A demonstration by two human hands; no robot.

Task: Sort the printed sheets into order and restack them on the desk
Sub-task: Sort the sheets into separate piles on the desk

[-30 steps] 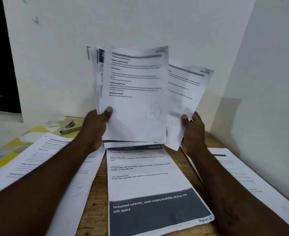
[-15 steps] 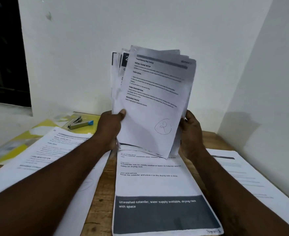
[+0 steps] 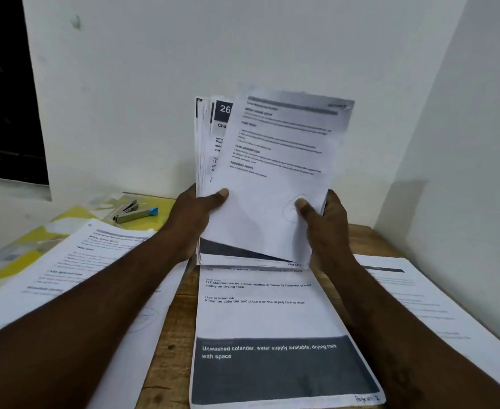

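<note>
I hold a fanned bundle of printed sheets [image 3: 213,149] upright above the wooden desk [image 3: 169,358]. My left hand [image 3: 195,216] grips its lower left edge, thumb on the front. The front sheet [image 3: 275,178], tilted to the right, has a hand-drawn circle near its bottom; my right hand [image 3: 322,222] pinches it there, thumb on the circle. Flat on the desk lie three sheets: one in the middle [image 3: 269,320] with a dark band reading "Unwashed colander", one at the left [image 3: 75,267] under my left forearm, one at the right [image 3: 425,308].
A grey stapler with a blue end [image 3: 135,212] rests on yellow folders [image 3: 36,255] at the back left. White walls close the desk at the back and right. A dark window opening [image 3: 4,84] is at far left.
My right thumb has moved from the bundle's right edge onto the front sheet's circled mark. A sheet that was fanned out to the right a second ago has closed back into the bundle.
</note>
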